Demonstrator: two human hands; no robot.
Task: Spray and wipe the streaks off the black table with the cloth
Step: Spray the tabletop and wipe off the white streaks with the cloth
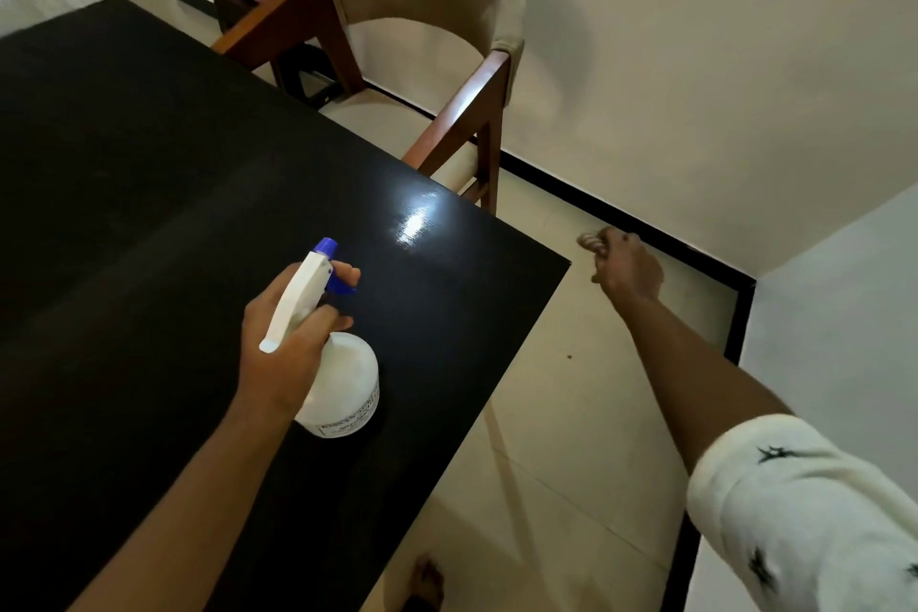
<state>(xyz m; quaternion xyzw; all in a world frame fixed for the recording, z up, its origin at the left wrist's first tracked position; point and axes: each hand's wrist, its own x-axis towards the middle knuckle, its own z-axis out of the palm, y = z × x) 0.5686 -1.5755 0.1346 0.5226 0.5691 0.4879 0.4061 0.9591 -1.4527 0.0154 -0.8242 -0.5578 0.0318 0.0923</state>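
The black table (149,214) fills the left of the view, its matte top broken by one bright glare patch near its far right edge, and a wooden chair (447,65) with a pale padded back stands just beyond that edge. Over the table's right part the left hand (283,343) is wrapped around the neck of a white spray bottle (343,388) with a blue nozzle, one finger on the blue trigger. Off the table's right corner, above the tiled floor, the right hand (626,268) hangs curled and blurred; I cannot tell whether it holds anything.

Glossy black table (149,214); white plastic spray bottle (343,388); wooden chair (477,114).
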